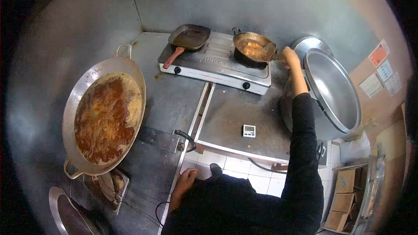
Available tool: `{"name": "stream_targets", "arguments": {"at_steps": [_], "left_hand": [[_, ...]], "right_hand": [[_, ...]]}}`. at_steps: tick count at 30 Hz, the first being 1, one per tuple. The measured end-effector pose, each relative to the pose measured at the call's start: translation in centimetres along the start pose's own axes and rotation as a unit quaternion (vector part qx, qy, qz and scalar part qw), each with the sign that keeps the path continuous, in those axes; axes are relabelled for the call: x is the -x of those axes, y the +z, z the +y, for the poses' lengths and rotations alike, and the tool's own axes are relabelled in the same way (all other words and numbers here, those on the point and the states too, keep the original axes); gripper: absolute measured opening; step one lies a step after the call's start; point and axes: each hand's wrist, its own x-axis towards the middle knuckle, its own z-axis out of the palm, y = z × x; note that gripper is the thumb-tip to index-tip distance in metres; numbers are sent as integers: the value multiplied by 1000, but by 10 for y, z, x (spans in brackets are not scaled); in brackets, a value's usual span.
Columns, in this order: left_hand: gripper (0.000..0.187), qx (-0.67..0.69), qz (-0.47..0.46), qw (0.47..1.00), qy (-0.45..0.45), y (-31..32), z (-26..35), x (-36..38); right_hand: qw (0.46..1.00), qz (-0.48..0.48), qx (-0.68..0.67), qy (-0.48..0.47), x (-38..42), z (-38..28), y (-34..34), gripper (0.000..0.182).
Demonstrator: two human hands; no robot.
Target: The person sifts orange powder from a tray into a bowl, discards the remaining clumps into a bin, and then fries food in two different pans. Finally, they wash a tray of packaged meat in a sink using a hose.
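Note:
Reaching to the back burner on the right, my right hand [287,56] is closed around the handle of a cooking utensil. Its dark, rounded head [270,49], perhaps a skimmer or ladle, rests inside a small wok [241,39]; its exact kind is hard to make out. Orange-brown pieces of food [251,48] sit in liquid in that wok. The wok stands on the right burner of a two-burner gas stove [217,58]. Low near my body, by the counter's edge, my left hand [187,180] hangs with fingers curled in and nothing visible in them.
A large two-handled wok [138,82] of bubbling brown oil stands at left. A square pan [190,36] occupies the left burner. Right of my arm is a big metal pot [335,91]. A timer [249,131] lies on the counter; another pan [72,217] is at lower left.

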Motion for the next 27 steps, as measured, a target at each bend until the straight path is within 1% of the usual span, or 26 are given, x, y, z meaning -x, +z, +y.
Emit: {"name": "stream_targets", "arguments": {"at_steps": [1, 2, 3, 4, 6, 7, 8, 10, 11, 13, 14, 16, 19, 20, 22, 23, 24, 26, 27], "left_hand": [[30, -10, 2, 1000, 2, -1, 0, 0], [30, -19, 4, 1000, 4, 0, 0, 0], [31, -21, 8, 1000, -3, 0, 1, 1], [31, -23, 12, 1000, -10, 0, 3, 3], [31, -27, 15, 999, -15, 1, 1, 5], [31, -27, 16, 999, -11, 0, -1, 4], [31, -28, 16, 999, -6, 1, -2, 3], [31, -46, 19, 999, -18, -1, 17, 7], [30, -55, 20, 998, -24, -2, 23, 9], [30, -43, 15, 999, 3, -4, 20, 7], [30, -37, 12, 999, 18, -4, 19, 6], [30, -42, 24, 999, 17, -2, 19, 5], [29, -28, 15, 999, 4, -1, 6, -1], [29, -21, 7, 1000, -3, -1, 3, -3], [29, -27, 8, 999, 20, 0, -4, -7], [28, -30, 10, 999, 32, -1, -2, -7], [28, -32, 4, 999, 21, -1, 1, -8], [28, -37, -4, 999, -1, -3, 7, -8], [28, -30, -1, 999, 9, -3, 5, -9]], "right_hand": [[997, -71, 22, 28, 11, -8, -22, 23], [993, -113, 8, 41, -9, 7, -14, 22], [986, -155, -5, 54, -11, 8, -17, 22], [997, -47, -50, 24, -1, 19, -12, 25], [992, -86, -81, 50, -4, 22, -7, 20], [988, -103, -97, 63, -6, 24, -6, 21], [992, -80, -83, 53, 2, 20, -10, 20], [997, -32, -54, 35, 33, 4, -24, 19], [997, -28, -69, 37, 41, 0, -27, 19], [994, -18, -96, 43, 52, -3, -31, 18], [995, -7, -94, 43, 51, -2, -31, 18], [995, 14, -90, 43, 48, 1, -28, 18], [999, 43, 31, 3, 41, -3, -36, 17], [999, 48, 19, -5, 38, -4, -36, 17], [998, 56, -4, -20, 28, -6, -36, 16], [997, 69, 17, -29, 21, -6, -35, 15], [995, 82, 37, -38, 14, -8, -33, 15], [995, 68, 56, -40, 5, -11, -33, 14], [997, 41, 55, -32, 9, -19, -42, 14]]}}
